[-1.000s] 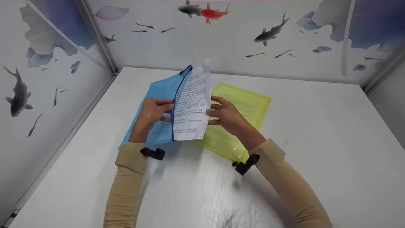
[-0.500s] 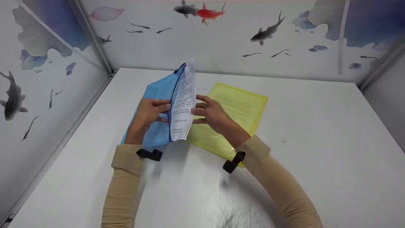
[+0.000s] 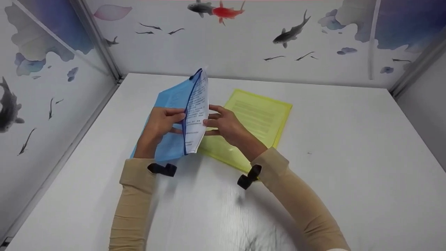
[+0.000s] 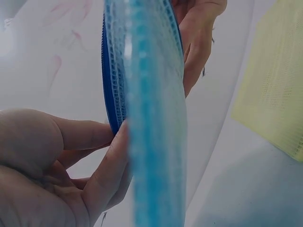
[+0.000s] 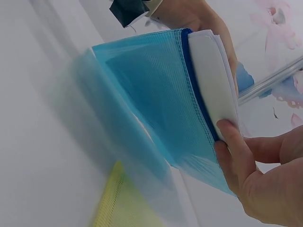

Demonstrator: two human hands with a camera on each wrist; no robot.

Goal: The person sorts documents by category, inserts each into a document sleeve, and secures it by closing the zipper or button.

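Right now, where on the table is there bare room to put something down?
Bare table lies right of the yellow pouch and in front, near the forearms. It is crowded at the middle left, where both hands hold the blue pouch and papers.

Both arms wear close-fitting beige sleeves (image 3: 134,205) ending at the wrists, fabric gathered in fine creases. A black camera mount (image 3: 162,169) is strapped at each cuff; hands bare

A yellow mesh folder (image 3: 259,120) with a printed sheet inside lies flat on the white table (image 3: 348,157).
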